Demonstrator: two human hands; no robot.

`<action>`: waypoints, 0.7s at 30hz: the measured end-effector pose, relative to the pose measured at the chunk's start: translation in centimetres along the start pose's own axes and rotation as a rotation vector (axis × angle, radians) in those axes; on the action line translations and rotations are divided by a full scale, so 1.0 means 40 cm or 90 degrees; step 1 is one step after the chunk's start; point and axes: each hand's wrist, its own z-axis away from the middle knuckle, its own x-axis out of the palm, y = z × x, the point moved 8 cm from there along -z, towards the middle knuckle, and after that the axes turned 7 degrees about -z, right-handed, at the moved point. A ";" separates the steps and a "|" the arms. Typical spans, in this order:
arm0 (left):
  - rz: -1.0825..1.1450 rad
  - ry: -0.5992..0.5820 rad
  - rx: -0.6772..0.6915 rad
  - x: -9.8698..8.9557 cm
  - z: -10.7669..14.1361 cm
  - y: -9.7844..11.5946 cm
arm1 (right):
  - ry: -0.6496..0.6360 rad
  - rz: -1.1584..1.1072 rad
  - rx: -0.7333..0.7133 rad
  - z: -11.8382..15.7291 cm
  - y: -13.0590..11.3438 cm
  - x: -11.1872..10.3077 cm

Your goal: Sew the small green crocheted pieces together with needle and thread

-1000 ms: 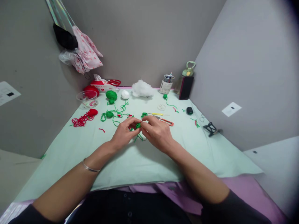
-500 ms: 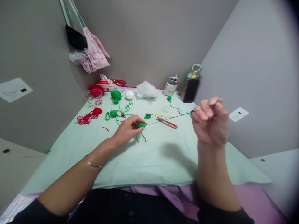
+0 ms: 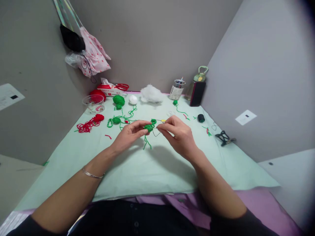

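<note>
My left hand (image 3: 128, 133) is closed, its thumb and fingers pinching a small green crocheted piece (image 3: 148, 128) just above the table. Two loose green yarn tails (image 3: 147, 143) hang below the piece. At its right side, my right hand (image 3: 181, 137) pinches a thin sewing needle (image 3: 156, 128), whose tip is at or in the crochet; which one I cannot tell. A dark thread (image 3: 156, 134) loops slackly between the piece and the right fingers. Just behind lies a green crocheted ring (image 3: 153, 121). Part of a yellow-handled crochet hook (image 3: 163, 120) shows past the right fingers.
Green yarn balls (image 3: 118, 100), tangled red yarn (image 3: 88, 125) and a clear tub (image 3: 94, 104) lie on the left. White stuffing (image 3: 151, 94), a pen tin (image 3: 177, 90), a phone (image 3: 198, 94) and a bottle (image 3: 201, 75) stand behind. A black thread spool (image 3: 201, 118) and a black clip (image 3: 224, 138) sit right.
My right hand has come down and left from its raised spot to beside the green piece. The thread, taut before, now hangs slack. The orange snips are now hidden behind that hand.
</note>
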 end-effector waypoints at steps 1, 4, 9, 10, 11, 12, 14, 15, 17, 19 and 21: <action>0.003 0.005 0.002 -0.002 0.000 0.002 | -0.006 0.017 -0.006 0.002 0.000 0.005; 0.008 0.018 0.012 -0.006 0.000 0.008 | -0.016 0.039 -0.015 0.005 -0.001 0.010; 0.011 0.021 0.011 -0.007 0.000 0.010 | -0.038 0.048 -0.016 0.006 -0.001 0.017; 0.012 0.021 0.009 -0.007 0.000 0.009 | -0.041 0.049 -0.017 0.006 0.000 0.018; 0.013 0.021 0.008 -0.007 -0.001 0.008 | -0.043 0.049 -0.018 0.006 0.000 0.019; 0.016 0.020 0.008 -0.008 -0.001 0.008 | -0.043 0.049 -0.022 0.006 -0.001 0.019; 0.019 0.020 0.009 -0.008 -0.001 0.008 | -0.041 0.046 -0.029 0.006 -0.002 0.019; 0.018 0.021 0.009 -0.009 -0.001 0.008 | -0.039 0.042 -0.031 0.007 -0.002 0.018; 0.013 0.022 0.007 -0.009 -0.001 0.008 | -0.037 0.035 -0.031 0.007 -0.002 0.017; 0.008 0.023 0.008 -0.009 0.000 0.010 | -0.038 0.033 -0.030 0.007 -0.002 0.017; 0.001 0.022 0.006 -0.008 0.001 0.009 | -0.043 0.033 -0.033 0.008 -0.002 0.019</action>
